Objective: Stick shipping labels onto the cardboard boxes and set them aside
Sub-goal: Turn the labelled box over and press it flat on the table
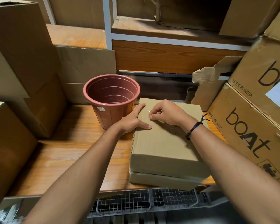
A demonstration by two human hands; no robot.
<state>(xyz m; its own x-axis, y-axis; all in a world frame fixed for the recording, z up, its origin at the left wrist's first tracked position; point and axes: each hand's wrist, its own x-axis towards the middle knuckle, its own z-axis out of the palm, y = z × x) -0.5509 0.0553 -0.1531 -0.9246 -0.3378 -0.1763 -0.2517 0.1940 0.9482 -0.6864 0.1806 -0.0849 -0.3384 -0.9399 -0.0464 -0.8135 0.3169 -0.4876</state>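
A plain cardboard box point(163, 143) lies flat on the wooden shelf point(74, 159), on top of a second, thinner box point(160, 180). My left hand point(132, 120) rests on the top box's left edge with straight fingers, thumb lying on the top face. My right hand point(165, 113) is on the far part of the top face, fingers curled, fingertips pinching at something small and pale on the surface. What it pinches is too small to tell. No label is plainly visible on this box.
A reddish-brown plastic pot point(111, 97) stands just left of the box, close to my left hand. Large printed cartons point(249, 123) are stacked at the right, plain cartons point(23, 62) at the left. A torn carton point(212, 81) sits behind. Wire mesh point(144, 202) lies below the shelf edge.
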